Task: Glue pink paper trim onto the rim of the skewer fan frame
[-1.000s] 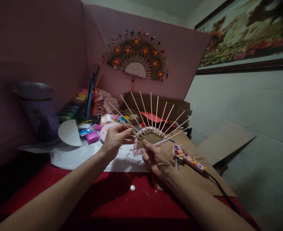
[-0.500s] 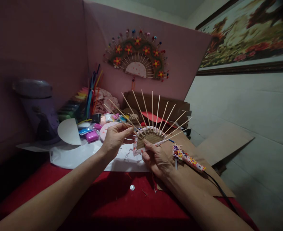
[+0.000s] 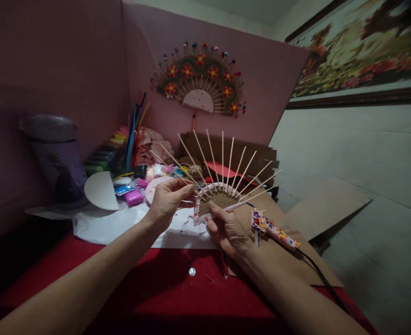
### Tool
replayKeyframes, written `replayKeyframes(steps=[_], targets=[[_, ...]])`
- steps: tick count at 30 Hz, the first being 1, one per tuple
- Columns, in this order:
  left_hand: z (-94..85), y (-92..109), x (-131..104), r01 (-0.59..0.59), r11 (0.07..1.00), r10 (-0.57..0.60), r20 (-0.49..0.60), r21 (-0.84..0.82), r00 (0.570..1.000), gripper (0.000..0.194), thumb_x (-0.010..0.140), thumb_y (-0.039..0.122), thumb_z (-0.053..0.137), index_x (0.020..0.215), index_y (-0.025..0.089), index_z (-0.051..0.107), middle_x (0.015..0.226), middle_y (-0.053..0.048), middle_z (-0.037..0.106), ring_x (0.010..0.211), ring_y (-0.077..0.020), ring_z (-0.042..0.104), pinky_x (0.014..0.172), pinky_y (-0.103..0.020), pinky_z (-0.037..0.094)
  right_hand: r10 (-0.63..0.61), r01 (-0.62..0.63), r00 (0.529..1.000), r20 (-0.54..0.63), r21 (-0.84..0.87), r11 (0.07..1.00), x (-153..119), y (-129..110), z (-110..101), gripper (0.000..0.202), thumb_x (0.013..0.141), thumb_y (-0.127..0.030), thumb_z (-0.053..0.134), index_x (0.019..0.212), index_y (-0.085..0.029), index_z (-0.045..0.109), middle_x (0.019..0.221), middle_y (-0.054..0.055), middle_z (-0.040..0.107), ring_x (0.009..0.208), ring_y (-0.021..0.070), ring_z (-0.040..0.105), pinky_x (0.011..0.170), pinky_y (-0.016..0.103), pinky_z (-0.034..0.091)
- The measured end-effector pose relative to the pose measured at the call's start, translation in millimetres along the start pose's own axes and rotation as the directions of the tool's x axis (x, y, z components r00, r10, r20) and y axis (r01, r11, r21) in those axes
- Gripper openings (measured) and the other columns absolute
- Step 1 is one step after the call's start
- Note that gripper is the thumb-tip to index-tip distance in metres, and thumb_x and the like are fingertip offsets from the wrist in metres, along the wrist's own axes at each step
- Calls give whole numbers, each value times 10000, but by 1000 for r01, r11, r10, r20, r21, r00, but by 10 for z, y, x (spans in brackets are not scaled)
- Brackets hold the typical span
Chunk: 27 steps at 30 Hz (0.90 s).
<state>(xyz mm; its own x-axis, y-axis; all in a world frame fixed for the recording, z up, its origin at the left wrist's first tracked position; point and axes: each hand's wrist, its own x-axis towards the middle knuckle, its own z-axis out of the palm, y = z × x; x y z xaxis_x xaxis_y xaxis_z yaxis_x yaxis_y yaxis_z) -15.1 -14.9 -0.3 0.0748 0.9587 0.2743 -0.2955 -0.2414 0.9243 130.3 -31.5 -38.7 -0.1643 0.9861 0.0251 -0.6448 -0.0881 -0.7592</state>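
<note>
Pink walls back your red-clothed bench (image 3: 177, 288). Your right hand (image 3: 228, 230) grips the half-round cardboard fan of wooden skewers (image 3: 216, 197) above it by its base, steadying it while left fingers (image 3: 184, 190) pinch 1 skewer.

Item: our two forearms, bare from elbow to wrist, no sleeves in view. Our left hand (image 3: 166, 201) and right hand (image 3: 229, 232): uncovered, without gloves, rings, watch or bracelets. Fingers (image 3: 215, 211) bare, nails short and unpainted.
</note>
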Motion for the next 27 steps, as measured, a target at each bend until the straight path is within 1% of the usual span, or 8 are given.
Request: replayKeyframes(steps=[4, 12, 17, 21, 27], targets=[[7, 6, 1, 7, 1000, -7, -8, -2, 1000, 198, 660, 291, 673, 751, 124, 617, 686, -62, 673, 582, -173, 639, 541, -301, 517, 18, -18, 1000, 4, 8, 1000, 4, 2, -12, 267, 591, -225, 748, 635, -174, 490, 442, -111, 484, 275, 24, 368, 285, 150, 247], [12, 2, -9, 4, 1000, -4, -19, 4, 1000, 207, 656, 296, 676, 750, 120, 618, 666, -63, 673, 573, -169, 636, 523, -280, 508, 25, -25, 1000, 0, 5, 1000, 10, 12, -25, 275, 595, -238, 749, 619, -171, 483, 422, -107, 482, 279, 28, 380, 287, 148, 260], [11, 10, -8, 4, 1000, -4, -15, -4, 1000, 221, 648, 306, 682, 748, 121, 617, 671, -61, 672, 578, -175, 638, 531, -296, 511, 16, -16, 1000, -17, -3, 1000, 8, 8, -12, 284, 582, -246, 759, 627, -171, 489, 428, -108, 487, 273, 24, 367, 285, 149, 249], [7, 4, 0, 6, 1000, -6, -12, -12, 1000, 239, 635, 318, 691, 753, 122, 622, 664, -59, 669, 578, -177, 638, 538, -302, 512, 18, -18, 1000, -8, 1, 1000, 6, 6, -15, 296, 574, -257, 764, 629, -173, 487, 433, -109, 486, 284, 29, 378, 294, 154, 260], [-2, -15, 8, -4, 1000, 4, -3, -2, 1000, 199, 660, 298, 674, 749, 128, 620, 660, -53, 668, 579, -172, 637, 544, -301, 517, 6, -7, 1000, -8, -11, 1000, 3, 1, -11, 295, 574, -252, 762, 615, -176, 480, 422, -114, 473, 274, 30, 370, 286, 157, 254]])
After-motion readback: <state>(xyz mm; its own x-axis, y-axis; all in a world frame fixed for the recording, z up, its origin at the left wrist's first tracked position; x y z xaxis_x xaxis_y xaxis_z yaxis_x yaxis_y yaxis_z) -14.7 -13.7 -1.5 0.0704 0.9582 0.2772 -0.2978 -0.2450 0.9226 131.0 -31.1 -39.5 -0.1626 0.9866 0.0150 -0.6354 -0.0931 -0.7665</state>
